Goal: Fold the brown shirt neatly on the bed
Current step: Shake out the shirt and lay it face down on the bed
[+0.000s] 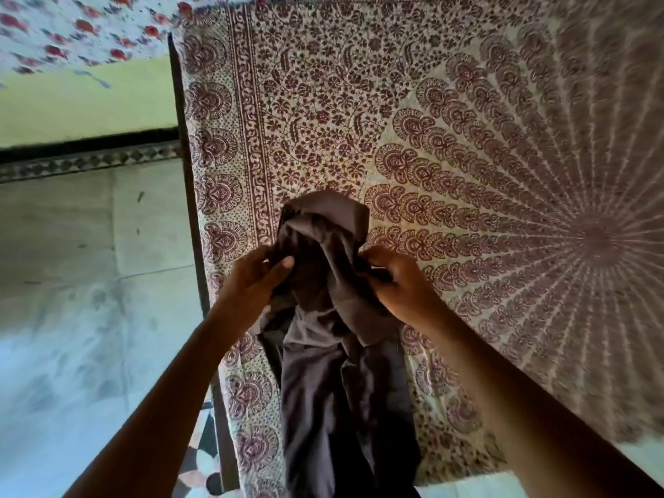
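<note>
The brown shirt (pixel 334 346) hangs bunched and crumpled between my two hands, above the near left part of the bed (pixel 449 131). Its lower part trails down over the bed's front edge. My left hand (pixel 257 276) grips the upper left of the cloth, thumb on top. On the other side, my right hand (pixel 399 287) pinches the upper right of the cloth. A folded flap of the shirt stands up above both hands.
A maroon and cream patterned sheet covers the bed, with a radial design (pixel 596 239) at the right. The dark bed frame rail (pixel 187 174) runs down the left side. Pale floor tiles (pixel 82 282) lie to the left. A floral cloth (pixel 90 26) lies at the top left.
</note>
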Tool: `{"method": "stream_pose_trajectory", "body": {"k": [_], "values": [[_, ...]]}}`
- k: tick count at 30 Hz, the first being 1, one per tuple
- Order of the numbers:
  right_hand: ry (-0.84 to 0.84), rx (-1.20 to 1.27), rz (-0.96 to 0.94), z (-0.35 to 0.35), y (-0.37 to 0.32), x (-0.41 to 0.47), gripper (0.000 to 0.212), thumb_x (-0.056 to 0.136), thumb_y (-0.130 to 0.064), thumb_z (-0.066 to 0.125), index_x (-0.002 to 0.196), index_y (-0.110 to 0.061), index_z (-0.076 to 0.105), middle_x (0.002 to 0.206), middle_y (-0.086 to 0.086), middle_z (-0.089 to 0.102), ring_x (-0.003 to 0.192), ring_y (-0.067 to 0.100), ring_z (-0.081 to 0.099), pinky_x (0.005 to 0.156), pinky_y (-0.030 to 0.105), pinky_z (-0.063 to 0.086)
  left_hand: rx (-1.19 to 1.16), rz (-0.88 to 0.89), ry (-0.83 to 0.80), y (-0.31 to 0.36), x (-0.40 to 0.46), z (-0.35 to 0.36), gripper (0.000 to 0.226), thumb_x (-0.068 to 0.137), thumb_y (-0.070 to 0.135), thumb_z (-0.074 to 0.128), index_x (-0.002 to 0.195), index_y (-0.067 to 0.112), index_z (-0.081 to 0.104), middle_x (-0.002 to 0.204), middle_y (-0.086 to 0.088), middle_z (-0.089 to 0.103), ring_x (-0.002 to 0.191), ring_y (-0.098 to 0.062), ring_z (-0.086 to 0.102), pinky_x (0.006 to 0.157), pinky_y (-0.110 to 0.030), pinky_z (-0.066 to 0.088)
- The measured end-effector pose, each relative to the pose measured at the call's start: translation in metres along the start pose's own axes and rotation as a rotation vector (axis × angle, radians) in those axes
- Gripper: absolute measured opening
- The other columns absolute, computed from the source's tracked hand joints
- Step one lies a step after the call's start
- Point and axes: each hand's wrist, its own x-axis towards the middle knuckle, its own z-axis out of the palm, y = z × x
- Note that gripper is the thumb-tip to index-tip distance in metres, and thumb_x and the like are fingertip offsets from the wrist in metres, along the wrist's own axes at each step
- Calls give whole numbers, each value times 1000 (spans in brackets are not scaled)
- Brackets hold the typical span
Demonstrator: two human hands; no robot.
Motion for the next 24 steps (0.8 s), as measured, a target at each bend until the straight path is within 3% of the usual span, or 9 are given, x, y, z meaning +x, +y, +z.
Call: {"method": "stream_pose_trajectory", "body": {"k": [3, 7, 11, 14, 15, 17, 20, 22, 24], "values": [[44, -185, -77, -14, -27, -42, 25, 98, -2, 59, 114, -13, 74, 97, -4, 74, 78, -7, 66, 70, 10, 48, 166, 230, 44, 26, -36, 1, 14, 91, 32, 68, 92, 22, 58, 82, 6, 68, 79, -13, 64, 68, -40, 55], [189, -85, -102, -24, -68, -102, 20, 99, -20, 51, 92, -17, 69, 79, 2, 73, 69, 12, 68, 63, 31, 50, 384, 488, 180, 62, -91, 23, 13, 99, 43, 50, 92, 32, 47, 69, 16, 55, 61, -5, 47, 56, -40, 41], [242, 153, -22, -47, -100, -165, 63, 89, -69, 47, 66, -11, 58, 59, -2, 61, 57, 11, 57, 60, 31, 39, 397, 603, 108, 99, -145, 48, 12, 99, 49, 51, 96, 37, 47, 70, 17, 52, 62, -9, 46, 55, -37, 43], [247, 316, -50, -75, -105, -213, 115, 68, -94, 54, 90, 18, 48, 92, 45, 55, 96, 47, 66, 88, 50, 54, 365, 707, 6, 132, -178, 74, 9, 101, 35, 53, 96, 34, 46, 70, 20, 53, 60, 1, 43, 50, -26, 37], [249, 307, -59, -86, -107, -231, 111, 70, -89, 59, 96, 18, 48, 100, 44, 54, 109, 41, 65, 98, 47, 52, 360, 737, -9, 141, -189, 85, 9, 101, 33, 54, 97, 33, 46, 72, 18, 53, 63, 0, 43, 53, -27, 37], [243, 255, -46, -101, -112, -259, 88, 67, -70, 81, 119, -4, 55, 117, 18, 65, 115, 11, 66, 104, 37, 52, 351, 771, -25, 158, -207, 106, 10, 101, 36, 56, 99, 34, 47, 76, 10, 55, 68, -8, 47, 57, -35, 41], [420, 35, -178, -118, -107, -292, 85, 76, -37, 89, 144, -11, 45, 136, 9, 59, 126, 18, 60, 106, 41, 51, 480, 885, 8, 178, -238, 151, 13, 103, 33, 56, 103, 24, 46, 76, 5, 54, 66, -6, 48, 58, -39, 42], [600, -51, -276, -136, -103, -309, 62, 87, -25, 81, 136, 2, 56, 127, 14, 65, 117, 27, 64, 98, 34, 53, 556, 935, 36, 191, -259, 181, 17, 102, 35, 57, 105, 24, 44, 77, 10, 54, 65, 3, 50, 57, -28, 41], [697, -100, -302, -171, -94, -331, 38, 91, -19, 77, 110, 11, 67, 94, 7, 67, 93, 38, 70, 73, 27, 49, 610, 932, 42, 200, -277, 208, 29, 93, 43, 66, 107, 29, 45, 78, 13, 56, 67, 7, 55, 57, -18, 41]]}}
